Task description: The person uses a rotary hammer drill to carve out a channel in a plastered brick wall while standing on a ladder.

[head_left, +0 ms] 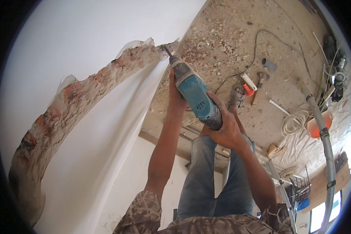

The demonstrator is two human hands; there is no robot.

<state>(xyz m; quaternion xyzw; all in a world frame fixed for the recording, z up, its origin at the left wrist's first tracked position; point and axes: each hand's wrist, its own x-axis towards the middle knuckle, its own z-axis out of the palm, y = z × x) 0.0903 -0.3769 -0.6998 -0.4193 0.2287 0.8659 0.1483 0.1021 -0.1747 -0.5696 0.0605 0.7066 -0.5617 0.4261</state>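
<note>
A teal-and-dark rotary hammer point(195, 95) is held diagonally in both hands, its bit point(167, 51) at the upper end of a rough channel point(82, 95) cut into the white wall point(66, 35). Red brick shows inside the channel. My left hand point(176, 91) wraps round the tool's front part, partly hidden by it. My right hand point(228, 128) grips the rear, beside the dark end housing. Whether the bit touches the wall, I cannot tell.
Rubble point(214, 39) covers the dusty floor, with a cable, a hammer point(259, 87), a red object point(249, 89) and coiled wire point(290, 126). A grey pipe point(321, 121) stands at right, near an orange bucket point(314, 125) and metal ladder point(280, 183). My legs and sandalled foot point(237, 95) are below.
</note>
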